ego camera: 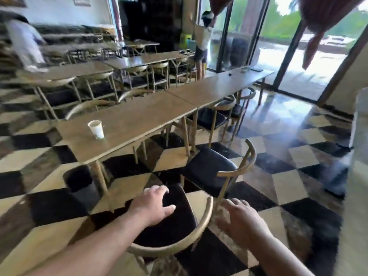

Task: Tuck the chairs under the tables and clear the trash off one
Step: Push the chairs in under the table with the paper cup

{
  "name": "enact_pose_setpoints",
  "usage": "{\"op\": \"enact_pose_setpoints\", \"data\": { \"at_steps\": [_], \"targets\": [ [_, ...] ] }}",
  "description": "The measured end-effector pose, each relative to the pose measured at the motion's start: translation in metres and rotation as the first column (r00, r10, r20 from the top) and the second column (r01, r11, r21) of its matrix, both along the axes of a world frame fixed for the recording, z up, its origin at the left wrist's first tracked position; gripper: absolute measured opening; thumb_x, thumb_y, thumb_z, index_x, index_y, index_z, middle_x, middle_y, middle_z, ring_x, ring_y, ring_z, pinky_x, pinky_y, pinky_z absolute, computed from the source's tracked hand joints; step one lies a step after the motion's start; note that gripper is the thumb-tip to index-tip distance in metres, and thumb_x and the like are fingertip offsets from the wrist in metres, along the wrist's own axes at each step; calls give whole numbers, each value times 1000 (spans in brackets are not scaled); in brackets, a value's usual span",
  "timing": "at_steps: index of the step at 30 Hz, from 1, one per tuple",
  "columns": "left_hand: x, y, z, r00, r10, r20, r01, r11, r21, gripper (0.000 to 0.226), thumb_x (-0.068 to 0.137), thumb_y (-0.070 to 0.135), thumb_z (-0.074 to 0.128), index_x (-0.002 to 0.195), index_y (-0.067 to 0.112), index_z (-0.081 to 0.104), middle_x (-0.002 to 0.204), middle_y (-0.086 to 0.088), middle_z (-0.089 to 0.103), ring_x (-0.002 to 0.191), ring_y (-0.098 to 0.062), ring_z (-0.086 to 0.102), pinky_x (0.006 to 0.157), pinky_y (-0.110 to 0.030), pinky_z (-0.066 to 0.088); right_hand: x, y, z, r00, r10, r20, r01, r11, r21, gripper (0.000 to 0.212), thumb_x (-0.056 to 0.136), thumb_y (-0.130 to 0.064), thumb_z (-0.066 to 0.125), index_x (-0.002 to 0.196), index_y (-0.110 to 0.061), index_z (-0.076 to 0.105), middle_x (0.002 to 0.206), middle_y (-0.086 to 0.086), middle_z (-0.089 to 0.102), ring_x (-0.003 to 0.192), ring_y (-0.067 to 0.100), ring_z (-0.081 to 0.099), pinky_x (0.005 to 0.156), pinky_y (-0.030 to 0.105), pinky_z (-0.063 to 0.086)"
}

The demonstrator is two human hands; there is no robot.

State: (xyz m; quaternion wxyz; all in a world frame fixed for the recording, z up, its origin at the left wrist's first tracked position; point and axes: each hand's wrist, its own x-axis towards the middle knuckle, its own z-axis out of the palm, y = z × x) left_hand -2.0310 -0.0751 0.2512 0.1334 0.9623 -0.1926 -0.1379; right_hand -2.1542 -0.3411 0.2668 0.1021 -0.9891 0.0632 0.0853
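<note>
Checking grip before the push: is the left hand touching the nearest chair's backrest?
Apart. The head view shows the left hand open over the dark seat, with seat visible between it and the nearest chair's backrest.

Two black-seated chairs [209,166] untucked; white cup [96,129], seemingly empty, on table [139,116].

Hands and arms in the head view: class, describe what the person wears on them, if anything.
Both forearms are bare as far as the frame shows; no sleeve reaches into view. The left hand and right hand wear no gloves. No watch, ring or bracelet can be made out, though motion blur softens the right hand.
</note>
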Motion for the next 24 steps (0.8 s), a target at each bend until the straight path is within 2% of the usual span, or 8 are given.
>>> {"op": "enact_pose_setpoints", "data": {
  "at_steps": [1, 3, 9, 13, 16, 20, 22, 24],
  "targets": [
    [7, 9, -11, 999, 51, -19, -51, 999, -10, 63, 90, 69, 57, 141, 34, 48, 143, 7, 54, 129, -20, 51, 98, -39, 46, 17, 6, -8, 999, 41, -21, -41, 999, 2, 63, 96, -68, 48, 147, -32, 48, 140, -9, 57, 132, 21, 49, 105, 36, 46],
    [19, 23, -32, 990, 121, -68, -124, 992, -33, 62, 91, 66, 58, 142, 34, 47, 144, 7, 53, 129, -19, 50, 99, -39, 47, 49, 14, -20, 992, 115, -49, -116, 993, -10, 62, 95, -65, 54, 148, -33, 49, 139, -10, 58, 133, 21, 48, 105, 37, 46],
    [59, 51, -110, 934, 251, -254, -270, 962, -44, 62, 90, 65, 59, 142, 33, 46, 144, 8, 51, 129, -19, 50, 98, -40, 48, 140, 31, -70, 949, 236, -208, -247, 969, -29, 56, 95, -60, 55, 144, -35, 50, 137, -8, 60, 131, 22, 50, 104, 37, 46],
    [66, 56, -169, 891, 261, -373, -277, 961, 12, 79, 87, 73, 60, 151, 35, 34, 153, 8, 44, 134, -19, 47, 101, -40, 47, 180, 28, -118, 894, 281, -348, -320, 946, -59, 61, 94, -62, 54, 149, -35, 46, 144, -5, 57, 136, 25, 49, 110, 43, 45],
    [58, 56, -207, 861, 207, -465, -187, 978, 89, 92, 83, 76, 66, 156, 34, 28, 155, 8, 41, 137, -20, 45, 102, -39, 44, 197, 28, -168, 803, 341, -488, -413, 910, -43, 70, 93, -63, 59, 153, -34, 41, 146, -2, 56, 137, 28, 49, 110, 47, 44],
    [35, 62, -253, 800, 233, -553, -120, 965, 233, 103, 70, 84, 68, 152, 31, 35, 148, 4, 51, 131, -24, 50, 105, -41, 44, 196, 29, -224, 635, 421, -648, -529, 848, 33, 78, 85, -70, 61, 152, -32, 43, 145, 0, 56, 134, 28, 49, 104, 44, 47],
    [25, 59, -263, 805, 219, -551, -36, 946, 322, 88, 75, 75, 71, 145, 29, 47, 142, 1, 56, 131, -28, 50, 111, -43, 39, 197, 21, -246, 538, 472, -698, -603, 795, 73, 77, 80, -78, 52, 141, -31, 55, 140, -2, 58, 127, 28, 55, 97, 43, 50],
    [19, 51, -263, 841, 175, -512, 49, 918, 393, 64, 87, 54, 73, 142, 27, 55, 142, -2, 56, 134, -29, 47, 118, -45, 29, 201, 13, -261, 438, 537, -721, -665, 733, 142, 75, 75, -83, 43, 123, -31, 66, 127, -4, 62, 111, 25, 63, 86, 40, 53]
  ]
}}
